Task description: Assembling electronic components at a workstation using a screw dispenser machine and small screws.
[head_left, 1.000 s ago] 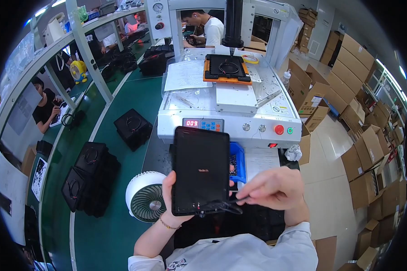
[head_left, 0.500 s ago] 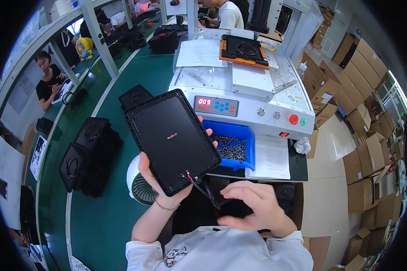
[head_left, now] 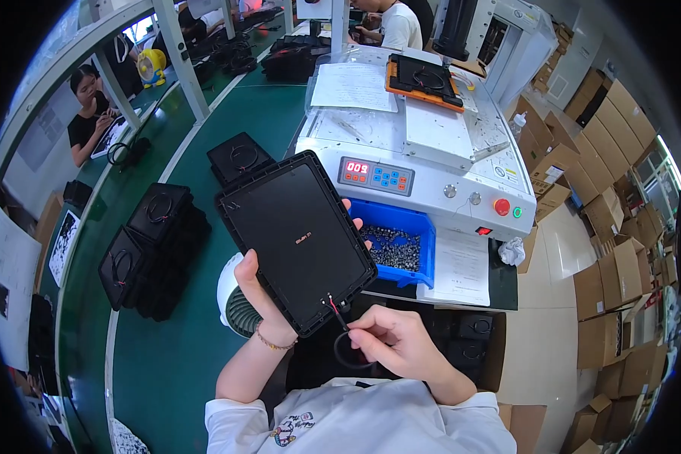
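Observation:
My left hand [head_left: 268, 299] grips a flat black rectangular panel [head_left: 299, 242] by its sides, thumb on the left edge and fingertips showing past the right one. The panel is tilted, its face with a raised rim toward me. From its lower end, red and dark wires [head_left: 333, 304] run into a black cable [head_left: 342, 321]. My right hand [head_left: 401, 344] pinches this cable between thumb and fingers, just below the panel. Beyond the panel lies another black panel with a coiled cable [head_left: 240, 159]. A blue bin [head_left: 428, 253] of small metal parts is partly covered by the held panel.
Stacks of black panels [head_left: 155, 234] stand on the green table [head_left: 181, 378] at left. A white ribbed round device [head_left: 238, 303] is by my left wrist. Ahead is a white machine [head_left: 431, 185] with buttons, an orange fixture [head_left: 424, 85] on top. Cardboard boxes [head_left: 620, 265] line the right.
My right hand has closed on the black cable, having been loosely open beside it. The panel has shifted slightly right in view, along with the machine and bin.

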{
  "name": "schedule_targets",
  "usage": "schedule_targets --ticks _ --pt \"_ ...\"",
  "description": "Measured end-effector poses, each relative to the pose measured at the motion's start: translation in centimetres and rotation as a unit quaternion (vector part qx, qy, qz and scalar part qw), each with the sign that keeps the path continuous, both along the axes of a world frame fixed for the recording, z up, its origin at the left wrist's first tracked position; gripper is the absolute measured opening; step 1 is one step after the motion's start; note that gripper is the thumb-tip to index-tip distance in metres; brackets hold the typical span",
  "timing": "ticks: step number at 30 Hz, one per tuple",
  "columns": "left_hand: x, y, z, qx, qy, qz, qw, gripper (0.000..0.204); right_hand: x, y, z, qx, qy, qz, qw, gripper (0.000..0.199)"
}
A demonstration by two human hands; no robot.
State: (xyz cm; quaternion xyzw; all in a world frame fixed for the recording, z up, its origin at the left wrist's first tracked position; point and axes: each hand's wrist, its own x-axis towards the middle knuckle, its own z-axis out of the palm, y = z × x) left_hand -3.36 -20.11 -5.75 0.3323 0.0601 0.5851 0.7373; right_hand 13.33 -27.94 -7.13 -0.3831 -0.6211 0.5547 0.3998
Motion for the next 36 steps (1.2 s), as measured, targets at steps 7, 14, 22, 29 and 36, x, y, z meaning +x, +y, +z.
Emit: schedule_targets --ticks 7,14,22,29,36 --pt "-0.1 -0.3 -0.6 0.018 0.022 0.027 0.999 0.097 -1.6 0.3 -1.4 -0.050 0.160 -0.046 0.985 0.007" --pt "0.4 -0.9 -0.7 0.021 0.033 0.029 0.999 0.096 -2.0 0.5 -2.9 -0.078 0.178 -0.058 0.979 0.008" --pt "0.4 -1.1 -1.1 0.017 0.013 0.031 0.999 0.096 -2.9 0.5 -4.1 -0.087 0.233 -0.103 0.963 0.015" --pt "0.3 -0.8 -1.8 0.014 -0.002 0.012 1.000 0.095 -3.0 1.0 -4.2 -0.187 0.300 -0.057 0.934 0.010" --pt "0.9 -1.5 -2.4 0.020 0.020 -0.024 0.999 0.100 -4.7 1.2 -8.4 -0.049 0.417 -0.147 0.895 0.018"
